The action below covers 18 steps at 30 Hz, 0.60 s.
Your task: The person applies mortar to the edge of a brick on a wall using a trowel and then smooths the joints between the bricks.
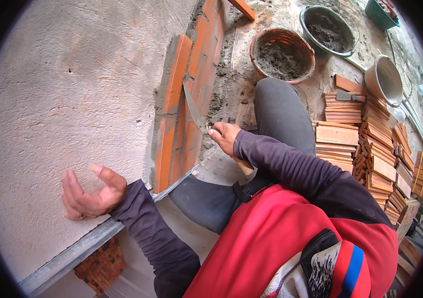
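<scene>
My right hand [226, 136] is closed around the handle of a trowel [195, 110]. The trowel's long, thin metal blade points up and left, its tip against or just in front of the brickwork [191, 129]; whether it touches is unclear. Orange bricks with grey mortar joints make up this brickwork, which runs along a rough plaster surface [72, 89]. Two bricks, an upper one [177, 74] and a lower one [164, 154], line its left edge. Over the plaster, my left hand [95, 194] is empty, its fingers loosely curled and the thumb apart.
An orange tub [260, 59] and a green tub [308, 32] hold grey mortar, with a grey bucket [378, 82] to their right. Stacked orange bricks [338, 134] stand right of my knee; a flat-bladed tool [343, 96] lies on one stack. A metal strip [80, 250] borders the plaster.
</scene>
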Each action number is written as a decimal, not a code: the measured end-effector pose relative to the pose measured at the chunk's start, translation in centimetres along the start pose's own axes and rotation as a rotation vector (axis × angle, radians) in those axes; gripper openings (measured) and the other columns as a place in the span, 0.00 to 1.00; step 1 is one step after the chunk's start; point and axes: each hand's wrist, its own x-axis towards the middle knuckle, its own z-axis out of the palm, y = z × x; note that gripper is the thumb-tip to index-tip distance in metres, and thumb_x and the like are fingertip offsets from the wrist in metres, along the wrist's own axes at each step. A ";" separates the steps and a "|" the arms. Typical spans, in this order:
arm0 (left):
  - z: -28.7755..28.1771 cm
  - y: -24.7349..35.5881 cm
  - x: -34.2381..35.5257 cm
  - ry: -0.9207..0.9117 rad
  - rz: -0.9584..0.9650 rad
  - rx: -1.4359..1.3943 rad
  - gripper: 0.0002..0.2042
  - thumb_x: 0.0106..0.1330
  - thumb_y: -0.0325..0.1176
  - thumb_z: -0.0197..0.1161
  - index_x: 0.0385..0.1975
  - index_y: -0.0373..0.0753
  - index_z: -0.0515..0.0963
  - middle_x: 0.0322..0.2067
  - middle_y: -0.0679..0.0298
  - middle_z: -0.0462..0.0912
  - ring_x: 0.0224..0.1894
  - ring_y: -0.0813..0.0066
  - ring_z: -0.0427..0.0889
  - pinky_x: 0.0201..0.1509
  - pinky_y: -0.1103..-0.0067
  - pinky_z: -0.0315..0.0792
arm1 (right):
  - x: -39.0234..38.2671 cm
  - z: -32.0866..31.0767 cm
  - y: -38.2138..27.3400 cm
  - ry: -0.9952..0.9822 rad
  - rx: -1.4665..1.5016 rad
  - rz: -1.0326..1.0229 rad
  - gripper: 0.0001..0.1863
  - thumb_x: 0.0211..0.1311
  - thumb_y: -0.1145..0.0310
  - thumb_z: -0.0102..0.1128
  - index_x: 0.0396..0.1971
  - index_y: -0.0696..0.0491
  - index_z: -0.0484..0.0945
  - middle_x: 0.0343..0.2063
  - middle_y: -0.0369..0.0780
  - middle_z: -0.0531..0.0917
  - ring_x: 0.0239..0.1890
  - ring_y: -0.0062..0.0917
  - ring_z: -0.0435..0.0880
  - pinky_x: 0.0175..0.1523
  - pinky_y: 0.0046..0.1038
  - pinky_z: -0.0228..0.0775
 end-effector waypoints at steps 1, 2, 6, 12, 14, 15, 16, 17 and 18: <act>0.0 0.0 -0.1 -0.002 0.003 -0.005 0.18 0.54 0.47 0.60 0.40 0.44 0.79 0.43 0.68 0.82 0.51 0.69 0.75 0.67 0.64 0.47 | -0.3 0.1 0.2 -0.013 0.009 -0.005 0.19 0.68 0.56 0.49 0.39 0.59 0.75 0.32 0.53 0.81 0.42 0.50 0.80 0.47 0.42 0.69; 0.1 -0.1 0.0 0.000 0.006 -0.010 0.18 0.54 0.47 0.60 0.40 0.44 0.79 0.43 0.68 0.82 0.51 0.69 0.75 0.67 0.64 0.47 | -0.5 0.1 0.1 -0.042 0.117 0.048 0.18 0.68 0.56 0.48 0.38 0.58 0.74 0.28 0.50 0.79 0.35 0.44 0.78 0.41 0.40 0.69; 0.0 -0.1 0.0 -0.009 0.002 -0.010 0.18 0.54 0.47 0.59 0.40 0.43 0.79 0.43 0.67 0.82 0.51 0.69 0.75 0.67 0.64 0.46 | -0.3 0.0 -0.4 -0.097 0.545 0.160 0.14 0.72 0.56 0.43 0.32 0.51 0.65 0.14 0.35 0.68 0.09 0.20 0.66 0.14 0.28 0.64; 0.0 -0.3 -0.2 -0.021 0.001 0.028 0.18 0.54 0.48 0.59 0.40 0.43 0.79 0.43 0.67 0.83 0.50 0.69 0.75 0.67 0.64 0.46 | 4.2 -2.7 -3.3 -0.049 0.779 0.195 0.14 0.71 0.56 0.42 0.30 0.51 0.63 0.15 0.35 0.67 0.11 0.23 0.68 0.15 0.32 0.67; -0.1 -0.1 0.2 -0.001 0.025 0.031 0.18 0.54 0.46 0.60 0.40 0.43 0.79 0.42 0.67 0.84 0.48 0.70 0.77 0.64 0.67 0.52 | 4.7 -2.8 -4.4 -0.047 0.755 0.219 0.14 0.71 0.56 0.41 0.30 0.51 0.63 0.15 0.35 0.68 0.12 0.24 0.69 0.15 0.33 0.68; -0.2 0.0 0.3 0.010 0.037 0.032 0.17 0.54 0.44 0.60 0.41 0.43 0.80 0.42 0.68 0.84 0.47 0.71 0.79 0.62 0.69 0.54 | 4.9 -2.8 -4.9 -0.046 0.742 0.231 0.14 0.71 0.56 0.41 0.30 0.51 0.63 0.16 0.35 0.68 0.12 0.24 0.69 0.16 0.34 0.68; -0.1 0.0 0.3 0.015 0.038 0.030 0.17 0.54 0.44 0.60 0.41 0.43 0.80 0.42 0.67 0.84 0.47 0.71 0.79 0.62 0.69 0.54 | 5.0 -2.7 -5.3 -0.030 0.688 0.224 0.14 0.71 0.58 0.41 0.32 0.53 0.65 0.17 0.37 0.69 0.13 0.25 0.70 0.18 0.34 0.70; 0.0 0.2 0.4 0.018 0.038 0.024 0.17 0.54 0.44 0.60 0.41 0.43 0.80 0.42 0.67 0.84 0.47 0.71 0.78 0.62 0.69 0.54 | 5.5 -2.4 -5.0 -0.009 0.579 0.168 0.14 0.71 0.58 0.41 0.33 0.54 0.66 0.17 0.37 0.70 0.13 0.26 0.71 0.19 0.34 0.71; 0.1 0.3 0.4 0.022 0.038 0.016 0.17 0.54 0.44 0.60 0.41 0.43 0.80 0.42 0.67 0.84 0.48 0.71 0.78 0.62 0.68 0.54 | 6.0 -2.0 -4.7 0.013 0.470 0.113 0.14 0.71 0.58 0.41 0.34 0.55 0.67 0.18 0.38 0.70 0.14 0.28 0.72 0.20 0.34 0.71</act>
